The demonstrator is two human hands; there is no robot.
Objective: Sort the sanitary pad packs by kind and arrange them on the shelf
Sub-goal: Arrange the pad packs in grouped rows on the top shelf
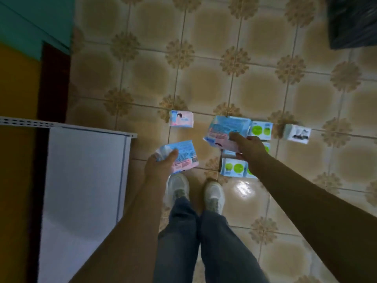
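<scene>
Left hand (161, 163) grips one soft blue-and-pink pad pack (183, 155), thumb curled over its crinkly plastic face; right hand (247, 149) pinches a second blue-and-pink pack (224, 129) the same way, both held above the glossy patterned floor tiles (255, 88). On the floor: a small pink rectangular pack (181, 118) lying alone, white packs with green circles (233, 167) clustered under my right hand, and a white pack with dark print (297, 133) apart on the right. The flat white shelf (85, 180) is on my left, just beside the left hand.
</scene>
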